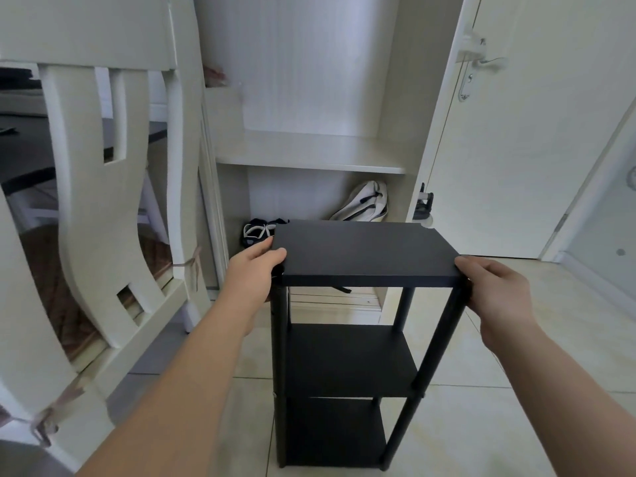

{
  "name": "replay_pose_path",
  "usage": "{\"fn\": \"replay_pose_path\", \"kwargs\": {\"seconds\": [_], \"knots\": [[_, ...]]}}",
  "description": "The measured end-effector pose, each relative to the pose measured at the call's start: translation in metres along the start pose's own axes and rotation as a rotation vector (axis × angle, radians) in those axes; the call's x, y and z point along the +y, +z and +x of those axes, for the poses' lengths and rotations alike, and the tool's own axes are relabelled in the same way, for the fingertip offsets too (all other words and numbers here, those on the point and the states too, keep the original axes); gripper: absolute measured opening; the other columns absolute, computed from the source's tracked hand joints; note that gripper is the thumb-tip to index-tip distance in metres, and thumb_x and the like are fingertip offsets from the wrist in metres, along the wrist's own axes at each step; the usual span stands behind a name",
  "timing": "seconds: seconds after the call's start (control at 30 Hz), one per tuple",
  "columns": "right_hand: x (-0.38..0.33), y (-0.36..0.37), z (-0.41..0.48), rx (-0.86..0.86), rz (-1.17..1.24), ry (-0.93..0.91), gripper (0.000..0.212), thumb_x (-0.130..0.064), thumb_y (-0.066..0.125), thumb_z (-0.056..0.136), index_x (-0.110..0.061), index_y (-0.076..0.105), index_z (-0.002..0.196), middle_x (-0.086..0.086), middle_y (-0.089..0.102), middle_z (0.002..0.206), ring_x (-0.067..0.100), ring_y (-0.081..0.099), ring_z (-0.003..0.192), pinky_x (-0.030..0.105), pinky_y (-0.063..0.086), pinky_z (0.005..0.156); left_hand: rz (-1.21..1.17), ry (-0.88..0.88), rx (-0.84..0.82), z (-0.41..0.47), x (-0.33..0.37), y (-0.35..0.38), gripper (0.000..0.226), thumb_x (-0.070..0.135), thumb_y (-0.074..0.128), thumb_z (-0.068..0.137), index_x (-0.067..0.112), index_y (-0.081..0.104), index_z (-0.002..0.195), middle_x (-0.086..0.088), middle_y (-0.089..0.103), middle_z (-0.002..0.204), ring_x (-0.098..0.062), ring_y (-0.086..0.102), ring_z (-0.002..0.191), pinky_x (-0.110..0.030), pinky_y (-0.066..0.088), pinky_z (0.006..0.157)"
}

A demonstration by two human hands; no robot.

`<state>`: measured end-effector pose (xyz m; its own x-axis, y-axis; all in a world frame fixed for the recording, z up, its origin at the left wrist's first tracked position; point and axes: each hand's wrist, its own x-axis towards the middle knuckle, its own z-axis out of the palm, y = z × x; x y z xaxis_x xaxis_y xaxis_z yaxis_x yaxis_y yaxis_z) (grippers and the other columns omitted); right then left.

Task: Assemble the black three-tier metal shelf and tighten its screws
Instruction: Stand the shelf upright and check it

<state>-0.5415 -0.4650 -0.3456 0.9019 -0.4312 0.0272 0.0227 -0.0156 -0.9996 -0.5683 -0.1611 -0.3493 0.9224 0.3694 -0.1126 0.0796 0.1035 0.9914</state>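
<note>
White chair [93, 201] at far left, tilted, its frame close beside the work.

Left hand [254, 270]: grips the left edge of the top tier [364, 253], thumb laid on the top face, fingers wrapped along and under the edge.

Black shelf [347, 359]: stands upright on the tiled floor [481, 407], centre of view, in front of an open cabinet [309, 149]. All three tiers sit on their posts.

Right hand [495, 287]: fingers curled over the right front corner of the top tier, clasping it above the post.

Step, as I read it: frame is together; both hands are seating or steadying the top panel. Task looks near its end. Next move calls for checking each post joint and tightening screws. No tool in view, and screw heads are too small to judge.

Room: chair hems the left side closely. The cabinet's lower lip is just behind the shelf. White door [516, 132] at right is well apart, with bare tile before it, so turning or tipping the shelf rightward looks safest.
</note>
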Motion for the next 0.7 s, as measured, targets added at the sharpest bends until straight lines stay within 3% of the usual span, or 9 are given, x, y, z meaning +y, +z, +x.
{"fn": "replay_pose_path", "kwargs": {"seconds": [0.23, 0.37, 0.57, 0.7], "knots": [[0.002, 0.0, 0.007, -0.001, -0.017, 0.036, 0.008, -0.019, 0.073, 0.09, -0.015, 0.073, 0.083, -0.001, 0.068, 0.084, 0.021, 0.057, 0.085, 0.047, 0.05, 0.1, -0.033, -0.043, -0.016, 0.002, -0.002, 0.001, 0.045, 0.024, 0.068, 0.092, 0.03, 0.059, 0.136, 0.001, 0.068, 0.123, -0.023, 0.065, 0.112, -0.048, 0.05, 0.102], [0.004, -0.001, 0.009, -0.006, -0.034, 0.048, 0.007, -0.015, 0.073, 0.089, -0.013, 0.073, 0.083, 0.002, 0.07, 0.087, 0.023, 0.059, 0.087, 0.046, 0.051, 0.1, -0.08, -0.097, -0.023, 0.005, -0.002, 0.0, 0.043, 0.013, 0.066, 0.093, 0.027, 0.061, 0.133, 0.0, 0.073, 0.108, -0.02, 0.07, 0.098, -0.038, 0.058, 0.086], [0.007, -0.002, 0.011, -0.023, -0.057, 0.094, 0.006, -0.014, 0.073, 0.09, -0.012, 0.071, 0.085, 0.006, 0.069, 0.089, 0.027, 0.061, 0.086, 0.041, 0.055, 0.087, -0.107, -0.131, 0.007, 0.006, -0.004, 0.003, 0.035, 0.011, 0.062, 0.095, 0.025, 0.065, 0.127, -0.001, 0.074, 0.103, -0.019, 0.071, 0.092, -0.033, 0.06, 0.078], [0.008, -0.004, 0.011, -0.022, -0.067, 0.085, 0.009, -0.015, 0.074, 0.09, -0.012, 0.07, 0.083, 0.006, 0.068, 0.087, 0.026, 0.061, 0.084, 0.041, 0.056, 0.088, -0.108, -0.143, 0.037, 0.005, -0.003, 0.004, 0.031, 0.011, 0.063, 0.094, 0.025, 0.067, 0.122, -0.002, 0.074, 0.102, -0.021, 0.071, 0.093, -0.035, 0.059, 0.079]]}}
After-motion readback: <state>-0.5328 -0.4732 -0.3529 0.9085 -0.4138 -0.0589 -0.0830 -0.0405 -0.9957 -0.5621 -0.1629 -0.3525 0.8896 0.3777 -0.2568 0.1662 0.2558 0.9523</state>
